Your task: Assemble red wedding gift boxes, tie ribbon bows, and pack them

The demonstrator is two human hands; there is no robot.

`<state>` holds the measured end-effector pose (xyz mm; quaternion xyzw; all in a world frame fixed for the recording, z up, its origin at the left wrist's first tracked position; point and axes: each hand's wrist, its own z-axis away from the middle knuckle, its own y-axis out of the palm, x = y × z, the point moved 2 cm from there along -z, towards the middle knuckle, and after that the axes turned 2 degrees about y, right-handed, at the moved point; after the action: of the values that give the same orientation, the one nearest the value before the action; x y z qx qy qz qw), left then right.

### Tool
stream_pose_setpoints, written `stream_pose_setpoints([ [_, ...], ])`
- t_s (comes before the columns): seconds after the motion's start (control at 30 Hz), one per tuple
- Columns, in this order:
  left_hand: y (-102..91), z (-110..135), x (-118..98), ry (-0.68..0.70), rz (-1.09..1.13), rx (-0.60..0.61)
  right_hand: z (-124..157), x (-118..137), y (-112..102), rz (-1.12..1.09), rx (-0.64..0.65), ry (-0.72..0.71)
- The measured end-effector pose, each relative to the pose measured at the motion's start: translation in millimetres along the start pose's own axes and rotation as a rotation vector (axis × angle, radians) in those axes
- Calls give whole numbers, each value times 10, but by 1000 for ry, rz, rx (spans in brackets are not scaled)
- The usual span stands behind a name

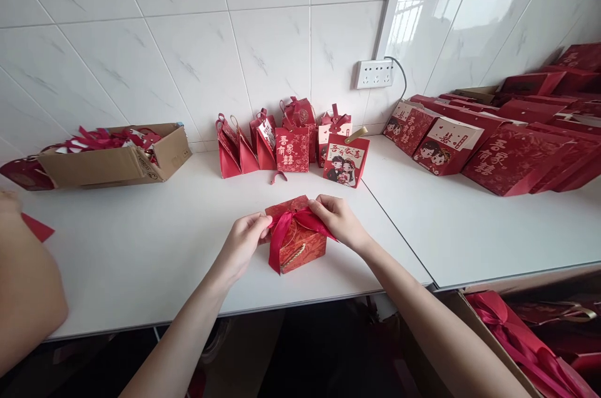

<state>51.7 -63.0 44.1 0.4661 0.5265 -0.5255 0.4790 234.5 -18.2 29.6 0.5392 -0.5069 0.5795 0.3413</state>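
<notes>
A red patterned gift box (307,250) with a gold cord handle stands on the white table in front of me. Across its top runs a red ribbon (280,240) tied in a bow, one tail hanging down the front. My left hand (245,239) pinches the ribbon at the bow's left side. On the other side, my right hand (339,218) grips the bow's right loop between thumb and fingers. The ribbon's right end shows below my right hand. Both hands are closed at the box's top edge.
Several small red gift boxes (292,149) stand by the tiled wall. A cardboard box (101,163) of ribbons and tags is at left. Many red boxes (502,157) crowd the right table. Another person's arm (28,285) reaches in at left. Below right is an open carton (488,329).
</notes>
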Motion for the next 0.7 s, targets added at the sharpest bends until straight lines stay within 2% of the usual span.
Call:
stream_pose_setpoints([
  [0.2, 68, 8, 58, 18, 18, -9, 22, -99, 37, -165, 49, 34],
  [0.33, 61, -7, 76, 7, 22, -2, 7, -106, -2, -181, 84, 44],
  [0.4, 33, 18, 88, -12, 15, -4, 23, -90, -67, -125, 77, 43],
  [0.47, 2, 79, 98, -53, -27, 32, 60, -67, -158, -11, 16, 19],
  [0.53, -17, 167, 86, -76, -113, 119, 108, -34, -250, 101, -57, -74],
  [0.57, -19, 214, 69, -78, -161, 167, 129, -15, -281, 142, -51, -148],
  [0.6, -17, 258, 44, -76, -203, 206, 146, 3, -298, 172, -2, -227],
  [0.7, 12, 360, -59, -76, -261, 238, 157, 30, -285, 271, 266, -389],
])
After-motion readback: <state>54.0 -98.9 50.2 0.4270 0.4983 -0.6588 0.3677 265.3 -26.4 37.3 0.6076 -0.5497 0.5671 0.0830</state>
